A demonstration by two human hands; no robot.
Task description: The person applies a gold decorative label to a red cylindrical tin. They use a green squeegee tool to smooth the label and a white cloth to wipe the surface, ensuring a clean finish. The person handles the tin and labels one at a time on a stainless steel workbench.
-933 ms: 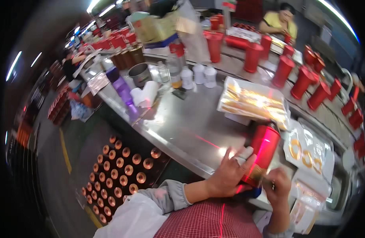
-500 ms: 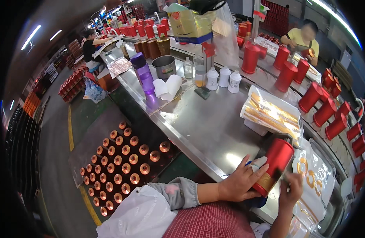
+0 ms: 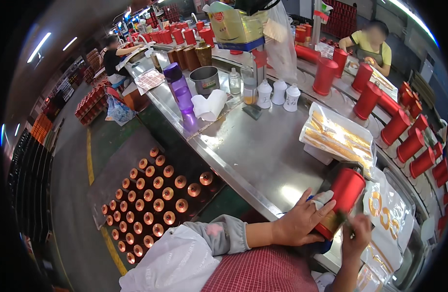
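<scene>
At the table's near edge lies a red metallic cylinder [image 3: 348,189], tilted, with a gold band near its lower end. My left hand [image 3: 298,221] is closed round its side, thumb and fingers pressing on it; a white wrap [image 3: 323,197] covers a fingertip. Close to the gold band, my right hand [image 3: 357,236] has its fingers pinched together on a small dark thing, too blurred to name. Beside it rests a clear sheet with gold ring-shaped decals [image 3: 387,219]. Beyond the cylinder, a tray of gold decal strips [image 3: 337,138] stands on the table.
The steel table [image 3: 253,151] carries a purple bottle [image 3: 180,95], a grey metal pot [image 3: 204,80], crumpled white paper [image 3: 209,104] and white bottles [image 3: 278,92]. Red cylinders [image 3: 367,100] ride a line at right, where a person [image 3: 374,46] works. Copper-topped pieces [image 3: 158,204] stand on the floor at left.
My right hand has shifted slightly beside the gold band, still blurred. My left hand keeps its hold on the cylinder. The red cylinders on the line have moved along, and the view has shifted a little.
</scene>
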